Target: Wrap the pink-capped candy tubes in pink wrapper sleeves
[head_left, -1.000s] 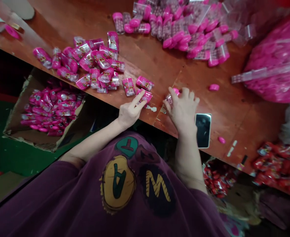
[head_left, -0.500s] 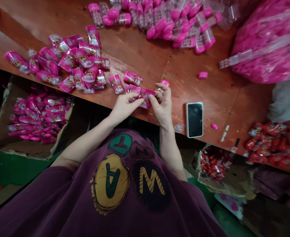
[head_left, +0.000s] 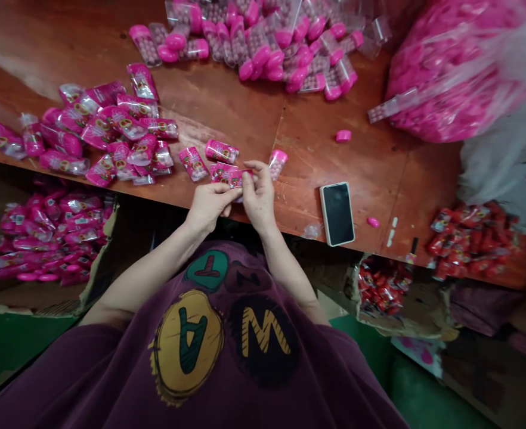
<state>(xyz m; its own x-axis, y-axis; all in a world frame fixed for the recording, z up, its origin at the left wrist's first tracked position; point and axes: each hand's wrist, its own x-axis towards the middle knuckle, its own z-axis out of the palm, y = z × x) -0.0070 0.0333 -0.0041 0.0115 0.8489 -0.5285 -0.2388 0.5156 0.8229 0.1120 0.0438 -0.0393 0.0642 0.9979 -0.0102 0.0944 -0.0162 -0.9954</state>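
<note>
At the table's front edge, my left hand [head_left: 208, 207] and my right hand [head_left: 259, 199] meet, thumbs and fingers pinched on a pink printed sleeve [head_left: 241, 177]. Its lower part is hidden behind the fingers. Another pink printed sleeve [head_left: 218, 171] seems to lie just behind it, though the border between them is unclear. Two more printed pieces, one upright-lying [head_left: 194, 164] and one sideways [head_left: 222, 151], rest beyond my left hand. To the right of my right hand lies a clear candy tube [head_left: 277, 165] with a pink cap and pale pink balls.
Wrapped pink tubes [head_left: 120, 128] are heaped at left, above a carton of more [head_left: 52, 232]. Unwrapped candy tubes [head_left: 263, 50] lie at the back. A phone [head_left: 338, 213], a loose pink cap [head_left: 343, 136], a bag of pink caps [head_left: 451, 77] and red packets [head_left: 473, 238] are at right.
The view has shifted, moving the table's contents leftward. My hands have drawn the sleeve nearer to my body, and the candy tube by my right hand is now uncovered.
</note>
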